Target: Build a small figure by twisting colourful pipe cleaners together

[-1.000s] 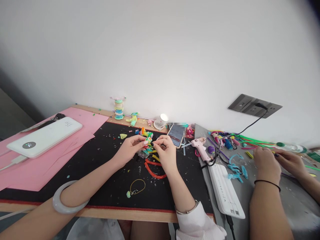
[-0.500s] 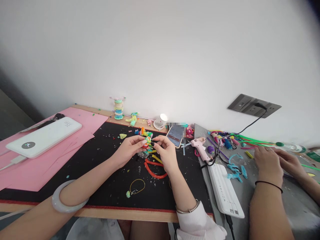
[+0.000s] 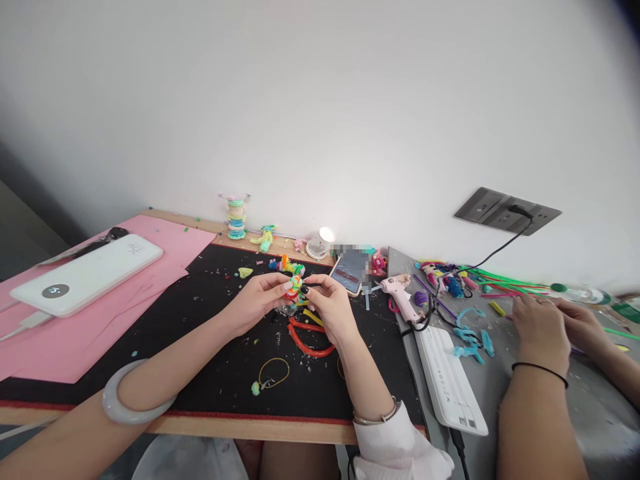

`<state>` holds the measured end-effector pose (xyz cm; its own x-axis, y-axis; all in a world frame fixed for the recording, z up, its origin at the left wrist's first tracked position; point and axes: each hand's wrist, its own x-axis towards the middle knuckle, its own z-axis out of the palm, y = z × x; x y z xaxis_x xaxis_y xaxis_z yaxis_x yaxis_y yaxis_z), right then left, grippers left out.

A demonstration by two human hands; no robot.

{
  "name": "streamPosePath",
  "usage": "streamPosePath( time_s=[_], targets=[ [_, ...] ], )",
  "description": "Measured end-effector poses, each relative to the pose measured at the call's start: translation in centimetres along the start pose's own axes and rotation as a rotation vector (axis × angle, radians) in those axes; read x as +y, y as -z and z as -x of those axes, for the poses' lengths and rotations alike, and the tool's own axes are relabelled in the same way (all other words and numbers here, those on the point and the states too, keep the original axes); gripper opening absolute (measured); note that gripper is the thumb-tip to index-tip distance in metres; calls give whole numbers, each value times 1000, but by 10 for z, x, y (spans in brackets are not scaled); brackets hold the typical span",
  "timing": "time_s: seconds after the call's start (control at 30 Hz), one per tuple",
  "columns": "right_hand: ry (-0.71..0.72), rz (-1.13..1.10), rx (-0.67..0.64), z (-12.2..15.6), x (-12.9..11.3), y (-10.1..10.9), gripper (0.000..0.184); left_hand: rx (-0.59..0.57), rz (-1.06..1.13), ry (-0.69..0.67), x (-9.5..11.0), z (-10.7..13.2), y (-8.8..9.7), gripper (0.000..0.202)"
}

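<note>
small multicoloured craft piece [image 3: 295, 287], held aloft

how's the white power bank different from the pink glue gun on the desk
The white power bank is a long flat slab lying on the pink paper; the pink glue gun is smaller, pistol-shaped, and sits between the black mat and a white keyboard. The power bank shows a lit round display; the glue gun shows none. Both have a cable attached and neither is held by any hands.

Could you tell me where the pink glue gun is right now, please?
In the head view, the glue gun lies right of centre on the desk, between the phone and the white keyboard, just right of the right hand.
</note>
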<state>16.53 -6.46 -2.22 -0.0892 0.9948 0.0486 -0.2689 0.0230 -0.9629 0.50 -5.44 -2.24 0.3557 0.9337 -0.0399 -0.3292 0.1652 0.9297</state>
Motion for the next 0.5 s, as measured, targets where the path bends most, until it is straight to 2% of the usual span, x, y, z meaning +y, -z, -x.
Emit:
streamPosePath(
  time_s=[0.5],
  targets=[
    [-134,-175,-68,3,-5,-2,29,-130,112,92,-4,-1,7,12]
  ],
)
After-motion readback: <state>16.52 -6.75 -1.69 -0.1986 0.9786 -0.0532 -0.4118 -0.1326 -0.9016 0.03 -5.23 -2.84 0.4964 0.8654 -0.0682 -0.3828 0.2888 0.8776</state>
